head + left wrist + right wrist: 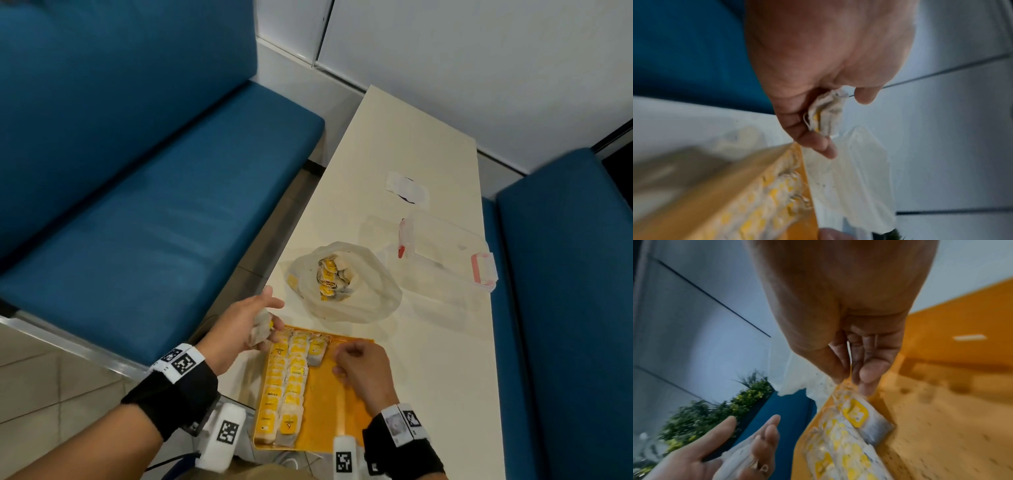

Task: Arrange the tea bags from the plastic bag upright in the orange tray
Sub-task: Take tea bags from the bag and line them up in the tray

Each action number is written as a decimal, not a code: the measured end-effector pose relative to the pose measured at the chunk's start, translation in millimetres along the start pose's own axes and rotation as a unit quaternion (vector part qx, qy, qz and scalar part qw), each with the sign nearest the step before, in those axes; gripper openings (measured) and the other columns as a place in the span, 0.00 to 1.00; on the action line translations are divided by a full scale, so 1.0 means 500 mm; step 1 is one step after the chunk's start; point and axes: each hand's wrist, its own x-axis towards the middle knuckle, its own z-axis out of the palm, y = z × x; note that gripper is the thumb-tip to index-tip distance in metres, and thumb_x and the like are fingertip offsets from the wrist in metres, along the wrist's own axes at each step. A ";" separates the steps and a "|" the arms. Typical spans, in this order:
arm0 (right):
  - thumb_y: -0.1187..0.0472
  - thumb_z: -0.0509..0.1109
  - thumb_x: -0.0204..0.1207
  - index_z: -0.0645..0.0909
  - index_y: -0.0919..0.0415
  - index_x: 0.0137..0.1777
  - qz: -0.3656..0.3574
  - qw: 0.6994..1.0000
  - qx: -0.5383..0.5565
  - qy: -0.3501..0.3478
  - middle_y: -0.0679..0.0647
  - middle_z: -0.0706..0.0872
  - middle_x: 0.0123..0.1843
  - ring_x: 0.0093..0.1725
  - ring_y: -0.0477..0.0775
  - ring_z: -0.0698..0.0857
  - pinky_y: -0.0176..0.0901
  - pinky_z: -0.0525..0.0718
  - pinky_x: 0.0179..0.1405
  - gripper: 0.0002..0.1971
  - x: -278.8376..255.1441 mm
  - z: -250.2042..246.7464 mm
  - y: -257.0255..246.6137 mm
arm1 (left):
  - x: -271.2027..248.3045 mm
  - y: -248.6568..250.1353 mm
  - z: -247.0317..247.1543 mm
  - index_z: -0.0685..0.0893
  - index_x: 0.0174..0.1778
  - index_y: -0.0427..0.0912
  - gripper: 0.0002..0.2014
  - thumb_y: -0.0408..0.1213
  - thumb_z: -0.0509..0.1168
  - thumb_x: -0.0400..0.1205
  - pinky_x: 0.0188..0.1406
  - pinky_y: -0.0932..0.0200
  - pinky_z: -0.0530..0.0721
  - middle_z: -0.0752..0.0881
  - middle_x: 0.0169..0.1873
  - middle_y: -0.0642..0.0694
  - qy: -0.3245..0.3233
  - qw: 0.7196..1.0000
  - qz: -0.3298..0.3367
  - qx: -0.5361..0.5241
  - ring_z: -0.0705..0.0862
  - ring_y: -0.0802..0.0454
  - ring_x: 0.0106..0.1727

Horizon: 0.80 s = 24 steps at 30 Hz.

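Table, cream, long and narrow, between two blue benches; it carries everything below.

Clear lidded box, beyond the orange tray and to its right, red-and-pink clips; contents not readable.

Plastic bag, just beyond the orange tray's far edge, mouth open upward. A heap of tea bags shows inside, so stock remains to be moved; how many I cannot tell.

Orange tray, at the near end of the table, the reference for all places here. Its left part holds two full rows of tea bags, overlapped on edge from the near rim to the far rim. A third row is barely begun: one bag at the far rim, just right of the second row. The right part of the tray floor is bare. By my estimate under half the tray is filled.

Left hand, just off the tray's far left corner, palm up, fingers curled around a small bunch of tea bags held in reserve.

Right hand, over the tray's far middle, beside the lone bag. The wrist view shows thumb and fingers pinching something thin, pale and yellow, seemingly a tea bag's tag or string.
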 end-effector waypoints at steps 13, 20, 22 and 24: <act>0.62 0.74 0.78 0.87 0.47 0.50 -0.228 0.970 -0.066 -0.050 0.45 0.88 0.51 0.44 0.43 0.85 0.28 0.81 0.42 0.08 -0.055 0.007 -0.141 | -0.026 0.017 0.062 0.80 0.74 0.42 0.36 0.67 0.47 0.87 0.51 0.47 0.85 0.90 0.58 0.30 -0.162 0.980 -0.090 -0.075 0.88 0.35 0.55; 0.60 0.75 0.78 0.88 0.57 0.54 -0.187 0.967 -0.131 -0.112 0.51 0.83 0.53 0.36 0.32 0.83 0.22 0.77 0.34 0.07 -0.060 0.019 -0.133 | -0.029 0.009 0.072 0.77 0.74 0.47 0.30 0.65 0.50 0.88 0.42 0.50 0.85 0.92 0.55 0.37 -0.172 0.979 -0.098 -0.055 0.90 0.41 0.47; 0.58 0.76 0.77 0.87 0.53 0.48 -0.172 0.968 -0.153 -0.097 0.48 0.84 0.51 0.38 0.36 0.83 0.27 0.75 0.37 0.02 -0.054 0.022 -0.128 | -0.027 0.001 0.071 0.77 0.75 0.45 0.29 0.63 0.53 0.88 0.36 0.53 0.81 0.91 0.50 0.37 -0.176 0.979 -0.092 -0.053 0.89 0.42 0.44; 0.57 0.77 0.75 0.85 0.48 0.40 -0.159 0.972 -0.147 -0.090 0.47 0.85 0.48 0.41 0.39 0.81 0.32 0.74 0.40 0.04 -0.050 0.026 -0.123 | -0.026 -0.007 0.071 0.76 0.76 0.42 0.28 0.59 0.56 0.88 0.35 0.54 0.79 0.90 0.48 0.37 -0.187 0.978 -0.081 -0.048 0.89 0.42 0.43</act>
